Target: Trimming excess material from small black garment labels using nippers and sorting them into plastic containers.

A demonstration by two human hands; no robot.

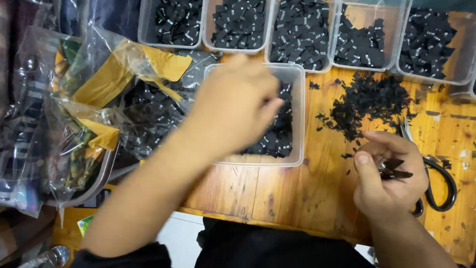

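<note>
Pinched between right hand (389, 181) thumb and fingers sits a small stack of black labels (394, 169); the left hand (235, 106), fingers bunched, reaches into the near tub (297, 149), though whether it grips anything I cannot tell. Sorting seems mid-way. Five tubs (369, 32) behind hold like labels; loose scraps (369, 101) and scissors (439, 181) lie on the table (307, 191), bags (74, 124) at left.

A worn wooden desk (297, 183), paint-flecked toward three o'clock, under even light; pale floor (178, 238) at six o'clock.
</note>
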